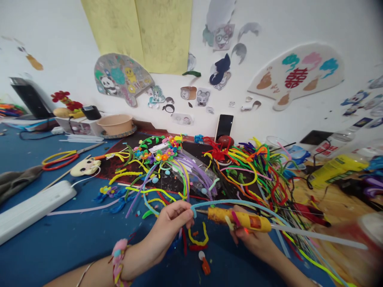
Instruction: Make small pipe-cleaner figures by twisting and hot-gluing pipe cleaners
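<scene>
My left hand (176,221) is closed, pinching the bent end of a light blue pipe cleaner (239,203) that arches away to the right. My right hand (249,237) grips a yellow hot glue gun (239,219) from below, and a small red light glows near its handle. The gun's metal nozzle points left, close to the pinched end; whether they touch I cannot tell. From the gun's back sticks a long whitish glue stick (323,236). Under the hands lie a curved yellow pipe cleaner piece (198,239) and a small orange piece (206,266).
Tangled colourful pipe cleaners (269,171) cover the right of the blue table. Behind the hands sits a cluster of pipe-cleaner flowers (167,153). On the left are scissors (61,159) and a white power strip (38,207). A phone (224,126) leans against the wall.
</scene>
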A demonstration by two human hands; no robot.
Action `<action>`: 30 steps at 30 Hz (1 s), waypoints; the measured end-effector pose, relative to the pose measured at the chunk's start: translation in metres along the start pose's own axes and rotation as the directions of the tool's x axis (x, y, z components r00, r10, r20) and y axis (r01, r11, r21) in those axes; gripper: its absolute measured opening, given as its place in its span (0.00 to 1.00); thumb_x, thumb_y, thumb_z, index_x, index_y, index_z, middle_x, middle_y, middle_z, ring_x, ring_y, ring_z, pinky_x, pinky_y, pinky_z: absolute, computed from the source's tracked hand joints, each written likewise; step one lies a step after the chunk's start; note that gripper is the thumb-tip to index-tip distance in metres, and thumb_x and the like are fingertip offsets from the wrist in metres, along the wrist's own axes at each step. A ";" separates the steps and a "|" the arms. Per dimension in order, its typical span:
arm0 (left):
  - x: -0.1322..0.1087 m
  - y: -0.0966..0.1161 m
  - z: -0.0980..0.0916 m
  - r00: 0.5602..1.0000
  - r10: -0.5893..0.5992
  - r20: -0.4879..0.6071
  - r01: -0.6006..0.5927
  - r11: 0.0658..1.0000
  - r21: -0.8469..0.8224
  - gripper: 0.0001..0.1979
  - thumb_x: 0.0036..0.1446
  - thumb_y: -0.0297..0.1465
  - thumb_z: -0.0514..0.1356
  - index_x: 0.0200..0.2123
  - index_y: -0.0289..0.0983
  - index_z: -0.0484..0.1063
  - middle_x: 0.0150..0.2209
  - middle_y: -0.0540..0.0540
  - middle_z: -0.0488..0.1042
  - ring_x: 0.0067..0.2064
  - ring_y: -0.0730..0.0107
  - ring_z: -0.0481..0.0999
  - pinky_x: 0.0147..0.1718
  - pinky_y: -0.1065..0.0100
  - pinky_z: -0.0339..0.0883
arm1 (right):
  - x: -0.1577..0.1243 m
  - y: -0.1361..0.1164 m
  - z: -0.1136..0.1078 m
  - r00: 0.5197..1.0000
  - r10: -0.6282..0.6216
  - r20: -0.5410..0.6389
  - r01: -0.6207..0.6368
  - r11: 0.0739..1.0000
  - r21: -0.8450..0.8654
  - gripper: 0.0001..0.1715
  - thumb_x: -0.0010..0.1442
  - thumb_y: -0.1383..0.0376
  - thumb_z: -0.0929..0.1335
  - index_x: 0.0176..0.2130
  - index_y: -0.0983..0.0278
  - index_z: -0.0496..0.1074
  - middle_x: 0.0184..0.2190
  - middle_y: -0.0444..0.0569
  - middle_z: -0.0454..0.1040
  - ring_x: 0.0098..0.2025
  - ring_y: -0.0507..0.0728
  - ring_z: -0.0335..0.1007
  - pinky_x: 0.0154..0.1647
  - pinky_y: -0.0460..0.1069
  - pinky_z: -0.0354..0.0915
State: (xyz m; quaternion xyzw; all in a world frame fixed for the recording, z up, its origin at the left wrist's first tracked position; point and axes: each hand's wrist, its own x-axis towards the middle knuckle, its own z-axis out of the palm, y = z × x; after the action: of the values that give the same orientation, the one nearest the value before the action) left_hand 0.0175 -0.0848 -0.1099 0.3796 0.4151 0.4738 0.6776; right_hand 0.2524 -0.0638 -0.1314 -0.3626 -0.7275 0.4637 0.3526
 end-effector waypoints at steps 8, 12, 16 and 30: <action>0.000 -0.004 -0.002 0.998 -0.059 0.001 0.059 0.997 -0.044 0.06 0.51 0.33 0.64 0.31 0.36 0.72 0.27 0.51 0.68 0.29 0.76 0.65 0.31 0.74 0.58 | 0.001 0.002 0.001 1.000 0.007 0.005 -0.007 1.000 0.020 0.29 0.54 0.39 0.61 0.27 0.62 0.60 0.17 0.39 0.60 0.17 0.48 0.54 0.16 0.44 0.53; 0.000 -0.003 -0.002 0.999 -0.048 0.014 0.048 0.998 -0.026 0.06 0.52 0.33 0.63 0.30 0.36 0.72 0.25 0.52 0.68 0.28 0.77 0.64 0.29 0.74 0.56 | 0.001 0.002 0.001 1.000 0.013 0.004 -0.013 1.000 0.020 0.28 0.54 0.40 0.62 0.27 0.62 0.61 0.18 0.39 0.60 0.17 0.48 0.55 0.15 0.44 0.53; 0.000 -0.003 -0.002 0.999 -0.045 0.014 0.045 0.999 -0.023 0.06 0.53 0.33 0.63 0.30 0.37 0.72 0.25 0.52 0.68 0.28 0.76 0.64 0.29 0.74 0.55 | 0.000 0.000 0.001 0.999 0.032 0.003 -0.032 0.999 0.005 0.29 0.54 0.39 0.62 0.28 0.62 0.61 0.18 0.39 0.60 0.17 0.48 0.56 0.16 0.44 0.54; 0.001 -0.004 -0.002 0.998 -0.062 0.006 0.062 0.998 -0.032 0.07 0.52 0.34 0.64 0.30 0.36 0.71 0.25 0.52 0.68 0.27 0.77 0.63 0.27 0.74 0.54 | -0.002 0.005 0.000 0.999 0.046 0.018 -0.047 0.999 0.026 0.28 0.54 0.40 0.63 0.28 0.62 0.60 0.19 0.39 0.61 0.17 0.48 0.55 0.17 0.44 0.54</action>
State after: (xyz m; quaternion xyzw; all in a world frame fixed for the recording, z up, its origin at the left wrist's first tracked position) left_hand 0.0170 -0.0848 -0.1147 0.3567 0.4174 0.4583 0.6989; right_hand 0.2541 -0.0637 -0.1364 -0.3705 -0.7157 0.4847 0.3401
